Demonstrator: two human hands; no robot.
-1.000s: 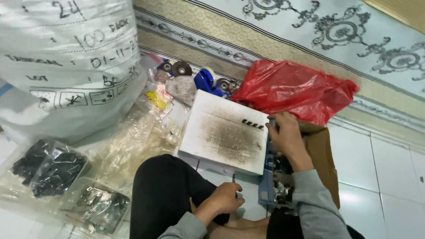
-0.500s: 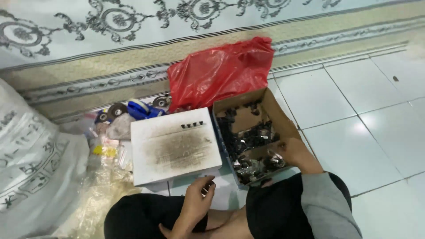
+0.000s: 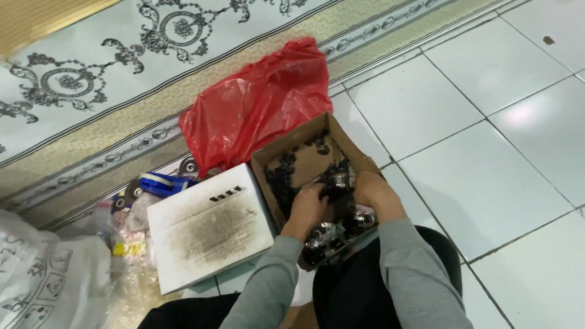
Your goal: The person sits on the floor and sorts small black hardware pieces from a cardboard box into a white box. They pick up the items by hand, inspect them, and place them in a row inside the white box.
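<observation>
Far left: white sack [image 3: 42,286] with dark hand markings, lying on the floor beside crinkled clear plastic [image 3: 131,283] with a small yellow item on it. Next right: blue-and-white object [image 3: 161,183] and round dark wheel-like parts [image 3: 131,190] along the carpet [image 3: 122,79] edge. Centre-left: flat white box lid [image 3: 210,225], smudged grey, lying on the tiled floor [image 3: 487,152] just beside the cardboard box. Behind: red plastic bag [image 3: 259,103], crumpled, touching the box's far corner and resting partly on the carpet. Centre: open brown cardboard box [image 3: 292,155], holding a heap of small black and shiny metal parts [image 3: 332,234], set against the person's lap. Left hand [image 3: 308,207]: inside the box, fingers curled down into the parts; whether it grips one cannot be told. Right hand [image 3: 375,192]: also in the box, just beside the left, fingers bent over the parts, grip likewise unclear. Both forearms in grey sleeves [image 3: 414,268].
</observation>
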